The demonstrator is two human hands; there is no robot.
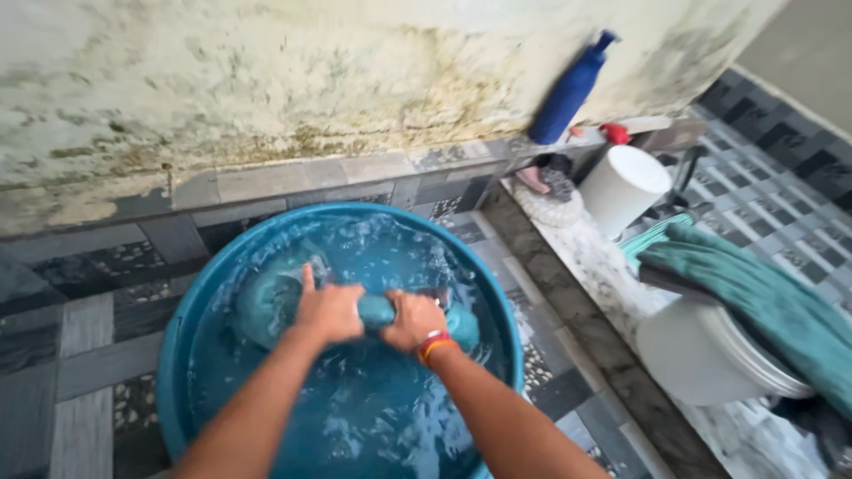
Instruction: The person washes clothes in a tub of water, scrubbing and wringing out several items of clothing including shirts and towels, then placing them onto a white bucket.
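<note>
Teal cloth (266, 302) lies in the soapy water of a blue tub (177, 355) at lower centre of the frame, bunched into a wet roll that runs from a wide lump at centre left to a narrow end at centre right. The left hand (327, 310) is clenched over the roll's middle, thumb pointing up, with the lump just to its left. The right hand (414, 321), a red band on its wrist, is closed tight around the roll beside it, the two nearly touching. Upper right, a blue bottle (568, 93) leans on the stained wall above a white bucket (621, 186). At right, more teal cloth drapes over a white basin (701, 355)
</note>
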